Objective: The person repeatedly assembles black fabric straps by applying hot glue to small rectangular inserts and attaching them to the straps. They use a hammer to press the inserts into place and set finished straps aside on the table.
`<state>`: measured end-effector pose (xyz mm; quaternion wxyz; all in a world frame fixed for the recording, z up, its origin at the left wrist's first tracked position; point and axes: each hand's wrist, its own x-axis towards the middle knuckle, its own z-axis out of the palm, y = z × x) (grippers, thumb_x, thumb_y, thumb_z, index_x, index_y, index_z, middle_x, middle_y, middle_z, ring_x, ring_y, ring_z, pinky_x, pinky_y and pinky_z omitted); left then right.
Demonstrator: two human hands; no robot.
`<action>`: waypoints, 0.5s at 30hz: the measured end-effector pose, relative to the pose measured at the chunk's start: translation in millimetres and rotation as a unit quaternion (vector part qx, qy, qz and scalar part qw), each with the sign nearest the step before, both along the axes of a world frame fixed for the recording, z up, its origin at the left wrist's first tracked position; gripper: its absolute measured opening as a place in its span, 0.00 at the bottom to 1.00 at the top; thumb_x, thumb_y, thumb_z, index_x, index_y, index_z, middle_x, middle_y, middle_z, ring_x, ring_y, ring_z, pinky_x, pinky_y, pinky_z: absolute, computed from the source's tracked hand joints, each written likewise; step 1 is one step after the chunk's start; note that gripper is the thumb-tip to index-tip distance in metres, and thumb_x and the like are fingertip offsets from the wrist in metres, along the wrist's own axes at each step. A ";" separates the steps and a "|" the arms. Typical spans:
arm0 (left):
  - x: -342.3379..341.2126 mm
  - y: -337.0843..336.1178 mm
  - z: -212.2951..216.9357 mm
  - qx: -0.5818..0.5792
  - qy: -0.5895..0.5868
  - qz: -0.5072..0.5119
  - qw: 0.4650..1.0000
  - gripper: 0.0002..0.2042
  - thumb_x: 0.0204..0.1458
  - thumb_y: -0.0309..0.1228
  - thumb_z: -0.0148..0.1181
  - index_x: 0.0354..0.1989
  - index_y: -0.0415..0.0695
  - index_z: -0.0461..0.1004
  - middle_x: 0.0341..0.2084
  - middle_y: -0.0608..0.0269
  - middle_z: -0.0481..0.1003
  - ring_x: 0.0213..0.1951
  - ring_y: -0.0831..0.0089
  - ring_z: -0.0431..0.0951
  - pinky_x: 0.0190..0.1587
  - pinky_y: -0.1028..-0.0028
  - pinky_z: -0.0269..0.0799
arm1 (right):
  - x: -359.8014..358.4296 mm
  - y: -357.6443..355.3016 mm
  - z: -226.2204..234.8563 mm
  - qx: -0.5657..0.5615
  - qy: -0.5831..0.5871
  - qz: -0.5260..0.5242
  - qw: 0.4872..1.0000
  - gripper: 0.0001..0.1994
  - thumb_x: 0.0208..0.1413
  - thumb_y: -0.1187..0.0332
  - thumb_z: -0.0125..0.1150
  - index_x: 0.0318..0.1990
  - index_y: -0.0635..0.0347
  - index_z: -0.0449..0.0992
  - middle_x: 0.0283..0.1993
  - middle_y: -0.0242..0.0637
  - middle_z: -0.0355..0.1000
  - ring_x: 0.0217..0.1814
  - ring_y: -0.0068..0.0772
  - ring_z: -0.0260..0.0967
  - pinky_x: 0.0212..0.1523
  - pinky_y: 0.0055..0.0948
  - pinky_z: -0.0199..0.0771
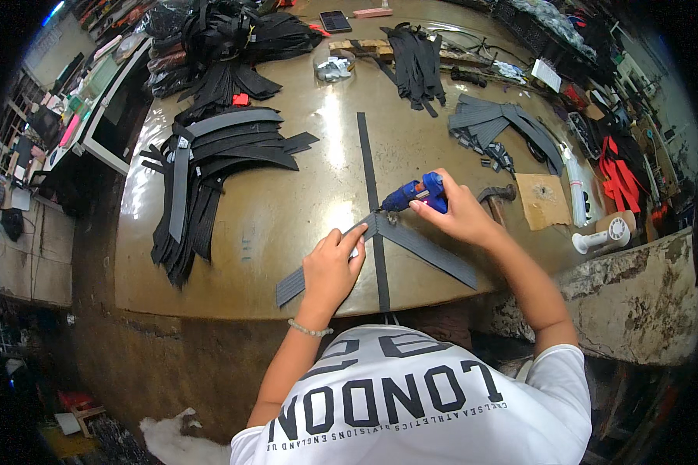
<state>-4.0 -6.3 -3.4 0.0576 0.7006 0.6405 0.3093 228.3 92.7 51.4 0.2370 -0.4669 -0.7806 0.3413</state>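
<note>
My right hand (459, 211) grips a blue glue gun (416, 194), its nozzle down on the spot where a bent grey strap piece (430, 249) crosses a long dark strap (371, 186) running away from me. My left hand (332, 267) lies flat on the left arm of the grey strap piece, pressing it onto the brown worktable (287, 209). A bead bracelet sits on my left wrist.
Fanned stacks of curved black strips (209, 167) lie at the left, with more black pieces (417, 66) and grey pieces (504, 124) farther back. A hammer (495, 194), a cardboard square (543, 200), a white tube (576, 186) and a phone (335, 21) are on the table.
</note>
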 end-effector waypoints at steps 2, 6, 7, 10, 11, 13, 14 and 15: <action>0.5 -0.5 0.0 0.004 -0.004 0.003 1.000 0.11 0.53 0.33 0.61 0.44 0.57 0.81 0.22 0.63 0.68 0.26 0.65 0.76 0.26 0.66 0.72 | -1.2 -1.6 -0.4 -0.011 -0.008 0.001 1.000 0.23 0.57 0.55 0.65 0.48 0.63 0.65 0.34 0.53 0.78 0.36 0.53 0.78 0.37 0.41 0.75; 0.5 0.9 -1.0 0.001 -0.001 0.004 1.000 0.10 0.53 0.32 0.62 0.43 0.57 0.82 0.22 0.63 0.68 0.26 0.65 0.76 0.27 0.65 0.72 | 4.2 -11.6 -0.6 -0.007 -0.023 0.004 1.000 0.23 0.57 0.55 0.65 0.48 0.62 0.65 0.34 0.53 0.78 0.36 0.54 0.78 0.37 0.42 0.75; 0.7 1.3 -1.3 0.004 -0.008 0.003 1.000 0.10 0.53 0.32 0.61 0.44 0.57 0.82 0.22 0.63 0.68 0.26 0.64 0.75 0.27 0.65 0.71 | 5.9 -15.5 -0.4 -0.018 -0.019 0.007 1.000 0.23 0.57 0.55 0.65 0.48 0.62 0.65 0.34 0.53 0.78 0.36 0.55 0.78 0.37 0.42 0.75; 1.0 1.7 -2.1 0.011 -0.023 0.001 1.000 0.11 0.53 0.32 0.61 0.45 0.56 0.82 0.22 0.62 0.69 0.25 0.62 0.75 0.27 0.64 0.70 | 6.8 -29.4 2.8 -0.033 -0.032 0.016 0.999 0.22 0.57 0.54 0.65 0.48 0.61 0.66 0.33 0.52 0.77 0.36 0.55 0.78 0.36 0.43 0.75; 1.0 1.7 -2.1 0.011 -0.025 0.001 1.000 0.11 0.53 0.32 0.61 0.45 0.56 0.82 0.22 0.62 0.69 0.25 0.62 0.75 0.27 0.64 0.70 | 5.9 -34.0 4.7 -0.035 -0.041 0.019 0.998 0.22 0.57 0.54 0.65 0.49 0.61 0.66 0.33 0.52 0.77 0.36 0.55 0.78 0.36 0.43 0.75; 0.9 1.5 -2.1 0.009 -0.022 0.001 1.000 0.11 0.53 0.32 0.61 0.44 0.56 0.82 0.22 0.62 0.69 0.25 0.63 0.75 0.27 0.65 0.70 | 4.5 -43.8 8.7 -0.031 -0.023 0.027 0.999 0.23 0.57 0.55 0.65 0.49 0.62 0.66 0.32 0.52 0.77 0.35 0.54 0.78 0.35 0.42 0.75; 0.8 1.4 -2.0 0.009 -0.019 0.001 1.000 0.11 0.53 0.32 0.61 0.44 0.56 0.82 0.22 0.62 0.69 0.25 0.63 0.75 0.27 0.65 0.70 | 5.2 -48.1 9.7 -0.042 -0.027 0.022 0.999 0.23 0.57 0.55 0.65 0.49 0.62 0.66 0.32 0.52 0.77 0.34 0.54 0.77 0.35 0.42 0.75; 0.8 1.6 -1.8 0.011 -0.014 0.000 1.000 0.11 0.53 0.32 0.61 0.44 0.56 0.82 0.22 0.62 0.69 0.25 0.63 0.75 0.27 0.65 0.70 | 10.8 -51.4 11.3 -0.058 -0.038 0.037 0.997 0.22 0.57 0.55 0.65 0.49 0.62 0.68 0.32 0.46 0.77 0.31 0.45 0.78 0.34 0.39 0.75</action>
